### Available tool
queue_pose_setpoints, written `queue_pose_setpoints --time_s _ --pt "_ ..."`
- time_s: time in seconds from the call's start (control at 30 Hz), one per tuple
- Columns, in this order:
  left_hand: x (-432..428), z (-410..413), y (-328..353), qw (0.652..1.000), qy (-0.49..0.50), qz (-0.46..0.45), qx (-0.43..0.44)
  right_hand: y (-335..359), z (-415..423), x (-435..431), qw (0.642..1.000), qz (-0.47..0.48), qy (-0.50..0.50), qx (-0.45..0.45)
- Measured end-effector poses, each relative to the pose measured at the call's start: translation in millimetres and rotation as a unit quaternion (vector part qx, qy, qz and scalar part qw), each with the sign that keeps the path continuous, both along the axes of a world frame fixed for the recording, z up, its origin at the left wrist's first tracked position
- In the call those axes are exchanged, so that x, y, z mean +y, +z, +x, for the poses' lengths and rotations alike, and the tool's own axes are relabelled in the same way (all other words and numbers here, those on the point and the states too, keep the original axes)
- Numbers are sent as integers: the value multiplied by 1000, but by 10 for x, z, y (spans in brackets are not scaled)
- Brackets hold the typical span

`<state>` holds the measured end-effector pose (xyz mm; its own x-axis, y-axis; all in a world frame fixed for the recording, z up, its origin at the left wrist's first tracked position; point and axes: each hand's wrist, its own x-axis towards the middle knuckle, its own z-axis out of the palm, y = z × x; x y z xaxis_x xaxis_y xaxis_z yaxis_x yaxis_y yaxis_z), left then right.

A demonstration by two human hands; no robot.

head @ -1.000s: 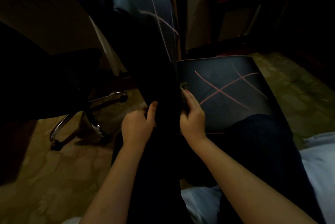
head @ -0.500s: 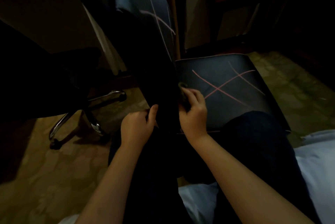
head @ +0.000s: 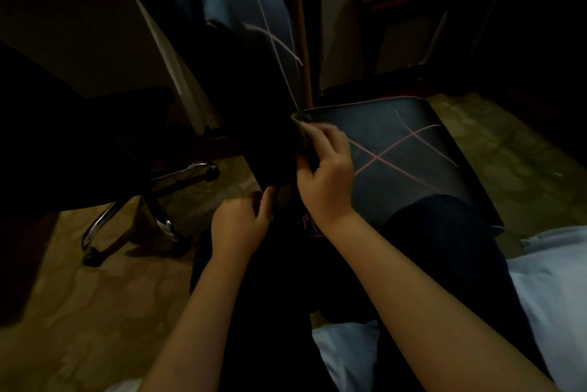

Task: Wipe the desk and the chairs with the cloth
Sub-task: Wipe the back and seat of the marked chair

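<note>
Carpet [head: 79,312] with a mottled pattern covers the floor, and the room is dim. On it stands the chair [head: 413,163], its dark seat crossed by pink stitched lines, with the backrest [head: 251,4] rising at the left of the seat. A swivel chair [head: 127,217] with a chrome base stands well apart on the left. I cannot make out a worktop in this gloom.

The person's right hand [head: 327,175] pinches the cloth [head: 301,129], fingers curled over it, and presses it into the corner where seat meets backrest. The left hand [head: 238,226] is curled round the dark near edge of the chair, thumb up against it, apparently steadying it.

The step in hand looks like wiping the seam of this chair. To do it well, the cloth should stay bunched under the fingertips so it reaches down into the crease, then run along the whole seam in one pass and out across the seat. The steadying grip should hold firm so the chair does not shift under the pressure. The swivel chair looks untouched and probably comes later.
</note>
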<state>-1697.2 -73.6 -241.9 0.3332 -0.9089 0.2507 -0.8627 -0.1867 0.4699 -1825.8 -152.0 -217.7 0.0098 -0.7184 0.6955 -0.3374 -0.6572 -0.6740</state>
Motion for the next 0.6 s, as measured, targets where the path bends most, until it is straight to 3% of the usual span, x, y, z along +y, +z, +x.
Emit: queue_pose_setpoints --time_s 0.17,0.3,0.5,0.6 --pt "28 86 36 995 -56 59 63 -593 -185 101 994 106 -31 9" --pt "-26 92 -18 988 -66 140 -24 -587 -241 71 991 127 -22 25" --pt "-24 137 -413 992 -32 116 45 -345 -185 23 995 93 -7 -19" --pt "-14 185 -486 992 -29 79 95 -589 -167 54 993 114 -19 -29"
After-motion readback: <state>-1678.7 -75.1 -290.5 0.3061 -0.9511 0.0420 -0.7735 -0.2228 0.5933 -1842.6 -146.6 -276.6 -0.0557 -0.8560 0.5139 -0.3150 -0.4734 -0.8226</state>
